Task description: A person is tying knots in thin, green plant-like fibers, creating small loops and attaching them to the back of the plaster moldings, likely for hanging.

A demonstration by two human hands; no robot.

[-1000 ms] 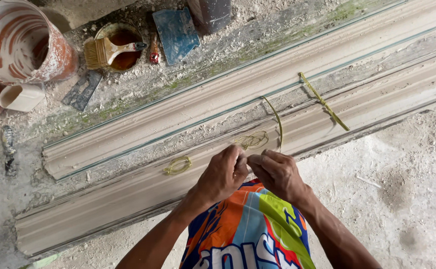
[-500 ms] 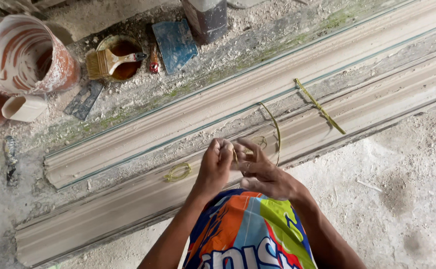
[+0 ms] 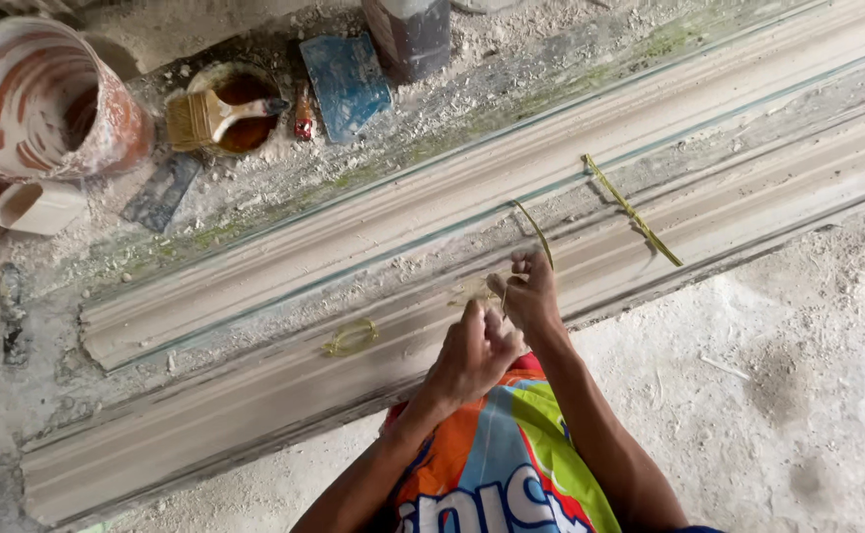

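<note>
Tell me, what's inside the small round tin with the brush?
A wooden-handled paintbrush rests across the small round tin, over dark reddish-brown liquid. The brush covers part of the liquid, and the bottom is hidden.

A matt, chalky plaster finish is shown by the long moulding (image 3: 650, 148). Thin yellowish fibre strands (image 3: 632, 209) are laid across it. The floor (image 3: 768, 395) is rough and dusty. Coarse bristles and a wooden handle are seen on the brush (image 3: 210, 116).
</note>
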